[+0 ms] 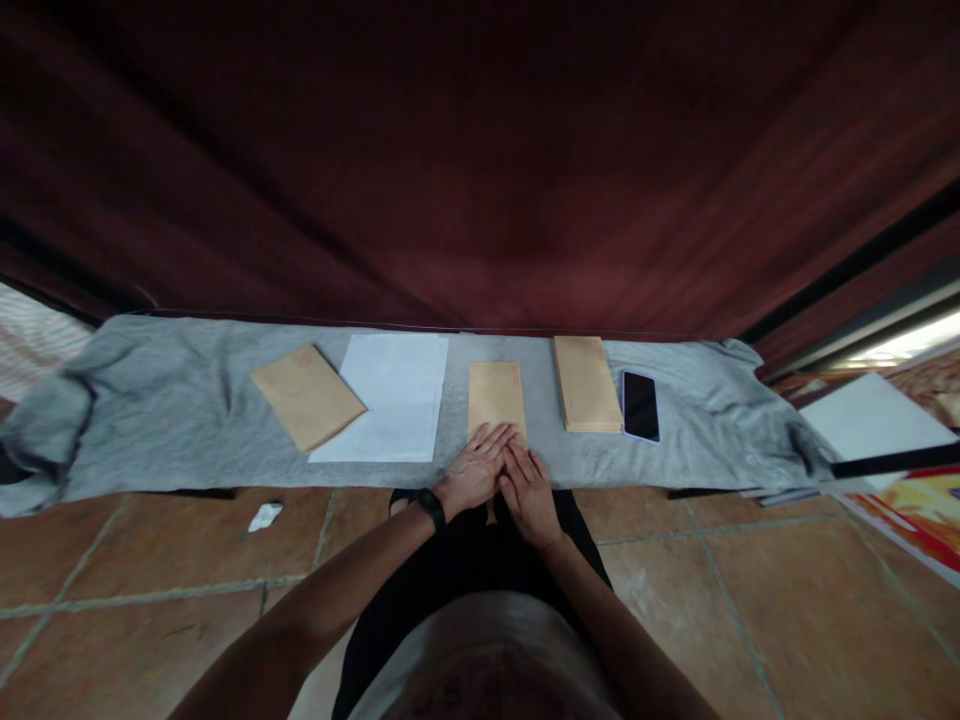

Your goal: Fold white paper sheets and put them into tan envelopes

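A single brown paper envelope (495,392) lies in front of me, with small red print at its upper right corner. My left hand (478,468), a dark band on its wrist, rests flat on the envelope's near end. Beside it, my right hand (526,488) also lies flat, its fingertips touching the left hand's fingers. The fingers of both hands are stretched out, and they cover the near edge of the envelope. To the left are white paper sheets (397,385), partly under other brown envelopes (309,397). A thick stack of envelopes (586,385) sits to the right.
A phone (640,407) with a dark screen lies right of the stack. Grey cloth (195,400) covers the narrow table. A dark red curtain (480,180) hangs behind. On the tiled floor lies a crumpled white scrap (265,516); a white board (877,420) is at far right.
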The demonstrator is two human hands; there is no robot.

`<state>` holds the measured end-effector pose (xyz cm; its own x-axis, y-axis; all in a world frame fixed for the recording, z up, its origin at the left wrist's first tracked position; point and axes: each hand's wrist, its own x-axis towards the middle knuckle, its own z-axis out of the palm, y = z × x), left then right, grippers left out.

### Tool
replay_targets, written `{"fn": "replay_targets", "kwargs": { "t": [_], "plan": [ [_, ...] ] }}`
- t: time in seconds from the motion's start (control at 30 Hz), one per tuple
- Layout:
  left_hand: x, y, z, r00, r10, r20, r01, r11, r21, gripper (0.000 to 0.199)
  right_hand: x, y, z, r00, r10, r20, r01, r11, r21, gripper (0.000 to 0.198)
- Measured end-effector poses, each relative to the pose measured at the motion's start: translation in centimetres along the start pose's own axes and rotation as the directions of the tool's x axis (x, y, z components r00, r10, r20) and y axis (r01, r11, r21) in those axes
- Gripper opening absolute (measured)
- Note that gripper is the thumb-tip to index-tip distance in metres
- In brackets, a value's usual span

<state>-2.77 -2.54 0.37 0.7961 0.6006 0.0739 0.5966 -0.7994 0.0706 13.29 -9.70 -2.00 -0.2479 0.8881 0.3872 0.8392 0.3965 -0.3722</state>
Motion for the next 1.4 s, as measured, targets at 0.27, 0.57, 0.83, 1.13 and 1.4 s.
{"fn": "replay_targets", "kwargs": {
  "t": [0.27,0.57,0.83,1.13,1.4],
  "plan": [
    [-0.4,-0.1,0.2,1.000,0.001,0.024,-0.001,1.000,-0.011,0.071,-0.5,-0.8,-0.4,0.997,-0.022,0.071,0.030,0.993,-0.116,0.056],
    [-1.6,-0.4,0.3,0.998,-0.037,-0.044,0.035,0.999,-0.041,0.075,-1.3,0.1,-0.4,0.998,0.036,0.053,-0.026,0.984,-0.175,0.054],
    [-3.1,-1.0,0.3,0.996,-0.021,-0.084,0.020,1.000,-0.020,0.073,-1.9,1.5,-2.1,0.998,0.051,0.038,-0.046,0.990,-0.130,0.050],
    [-4.1,-1.4,0.6,0.996,-0.023,-0.089,0.024,1.000,0.015,0.071,0.1,-1.4,-1.4,0.997,0.020,0.074,-0.016,0.998,-0.059,0.050],
    [-5.4,-1.5,0.3,0.997,0.026,-0.079,-0.024,0.999,0.033,0.072,-0.2,-1.5,-0.9,0.998,0.005,0.069,0.000,0.997,-0.077,0.049]
  ]
}}
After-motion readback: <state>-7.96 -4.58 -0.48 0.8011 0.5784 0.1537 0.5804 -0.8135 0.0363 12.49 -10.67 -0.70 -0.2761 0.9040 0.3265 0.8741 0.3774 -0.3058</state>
